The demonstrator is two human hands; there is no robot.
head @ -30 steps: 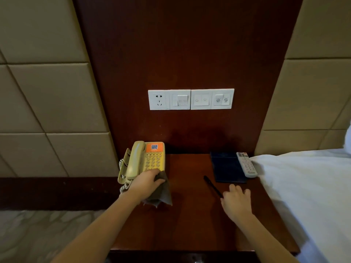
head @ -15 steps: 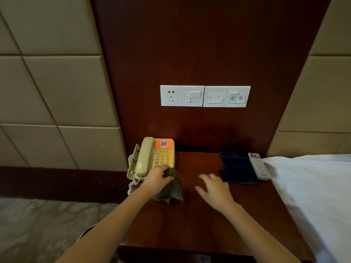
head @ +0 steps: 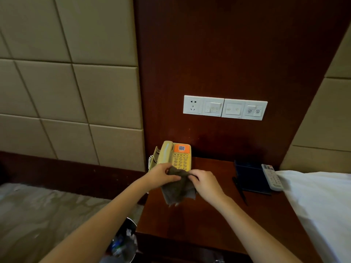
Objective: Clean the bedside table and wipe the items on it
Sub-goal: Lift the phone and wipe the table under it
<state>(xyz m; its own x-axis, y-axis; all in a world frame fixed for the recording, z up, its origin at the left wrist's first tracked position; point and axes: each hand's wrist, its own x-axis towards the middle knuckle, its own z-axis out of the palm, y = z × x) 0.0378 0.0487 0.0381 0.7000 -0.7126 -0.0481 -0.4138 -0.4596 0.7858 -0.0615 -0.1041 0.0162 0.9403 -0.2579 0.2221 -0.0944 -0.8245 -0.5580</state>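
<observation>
Nearest the camera, at the bottom edge, a waste bin with a shiny rim stands on the pale floor, just left of the desk; scraps lie in it, too blurred to name. Two bare forearms reach forward over the dark wooden desk top.

Both hands meet over the left middle of the desk. The left hand grips the upper left corner of a grey-brown cloth, its fingers curled round the fabric. The right hand pinches the cloth's upper right edge between thumb and fingers. The cloth hangs down crumpled between them, with its ragged lower edge close to the desk; whether it touches the wood cannot be told.

To the right, a black pen lies on the desk, just beside a dark blue folder. A white remote lies along the folder's right edge, next to the white bed sheet that borders the desk.

Just behind the cloth, a beige telephone sits at the desk's back left corner, its handset in the cradle on the left, a yellow keypad and an orange label on the right.

Farther back, a white switch and socket panel is set into the dark wood wall, with padded beige wall panels on either side.
</observation>
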